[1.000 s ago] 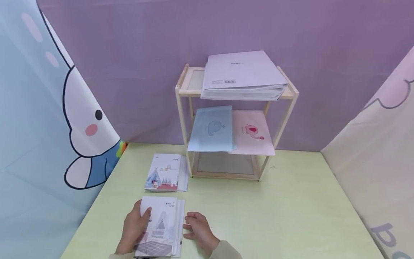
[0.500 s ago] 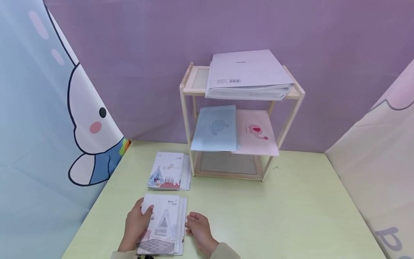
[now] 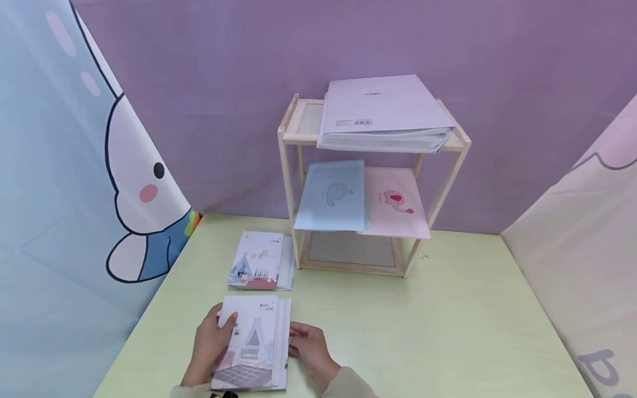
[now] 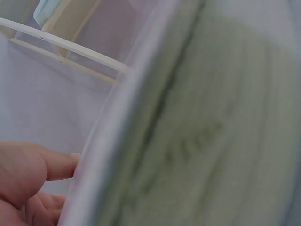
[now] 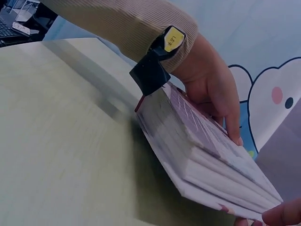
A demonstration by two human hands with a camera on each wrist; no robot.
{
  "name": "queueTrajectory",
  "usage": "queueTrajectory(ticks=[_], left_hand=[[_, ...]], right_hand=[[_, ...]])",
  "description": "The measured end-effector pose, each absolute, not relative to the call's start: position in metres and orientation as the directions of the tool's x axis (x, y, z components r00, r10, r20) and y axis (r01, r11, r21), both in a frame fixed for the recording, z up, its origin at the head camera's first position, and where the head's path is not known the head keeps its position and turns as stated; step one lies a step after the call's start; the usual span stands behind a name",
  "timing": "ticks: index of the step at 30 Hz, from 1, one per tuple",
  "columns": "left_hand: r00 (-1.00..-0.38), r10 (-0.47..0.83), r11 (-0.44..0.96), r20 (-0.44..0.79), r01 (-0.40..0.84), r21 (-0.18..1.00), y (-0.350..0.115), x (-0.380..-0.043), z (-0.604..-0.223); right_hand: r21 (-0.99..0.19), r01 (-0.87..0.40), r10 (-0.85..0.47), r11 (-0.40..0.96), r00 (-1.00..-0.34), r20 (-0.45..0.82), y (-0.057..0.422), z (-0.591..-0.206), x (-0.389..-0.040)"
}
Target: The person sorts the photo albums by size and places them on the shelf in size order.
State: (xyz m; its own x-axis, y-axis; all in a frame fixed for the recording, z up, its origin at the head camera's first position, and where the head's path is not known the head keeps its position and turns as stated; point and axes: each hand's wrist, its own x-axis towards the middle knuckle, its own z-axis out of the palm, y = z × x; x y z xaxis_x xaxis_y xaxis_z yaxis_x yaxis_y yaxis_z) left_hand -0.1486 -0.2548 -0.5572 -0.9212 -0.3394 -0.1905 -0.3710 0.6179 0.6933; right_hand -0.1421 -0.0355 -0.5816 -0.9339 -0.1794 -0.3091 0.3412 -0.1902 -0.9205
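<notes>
A thick book with a house and tiled floor on its pale cover lies near the front left of the table. My left hand grips its left edge, thumb on top of the cover. At its right edge my right hand pinches the lower cover, as the right wrist view shows with the thumb above and fingers below. In that view the book is tilted, its right side raised off the table, page edges showing. A blurred book fills much of the left wrist view.
A second book with a blue tent on its cover lies behind the first. The wooden shelf stands further back, bearing a large white album, a blue folder and a pink folder. Cloth hangs around the table.
My right hand, apart from the book a second ago, has closed on its right edge. The book's right edge has shifted slightly rightward; the left hand keeps its grip. The head view has shifted slightly.
</notes>
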Motion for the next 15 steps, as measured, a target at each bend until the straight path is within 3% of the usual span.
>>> queueTrajectory(ticks=[9,15], left_hand=[[-0.937,-0.314,0.594,-0.155,-0.321,0.738,-0.246,-0.148,-0.55],[-0.937,-0.304,0.493,-0.17,-0.308,0.814,-0.24,-0.149,-0.551]], right_hand=[[-0.891,0.368,-0.252,-0.265,-0.918,-0.304,-0.016,-0.572,-0.143],[-0.866,0.42,-0.296,-0.272,-0.893,-0.339,-0.001,-0.569,-0.143]])
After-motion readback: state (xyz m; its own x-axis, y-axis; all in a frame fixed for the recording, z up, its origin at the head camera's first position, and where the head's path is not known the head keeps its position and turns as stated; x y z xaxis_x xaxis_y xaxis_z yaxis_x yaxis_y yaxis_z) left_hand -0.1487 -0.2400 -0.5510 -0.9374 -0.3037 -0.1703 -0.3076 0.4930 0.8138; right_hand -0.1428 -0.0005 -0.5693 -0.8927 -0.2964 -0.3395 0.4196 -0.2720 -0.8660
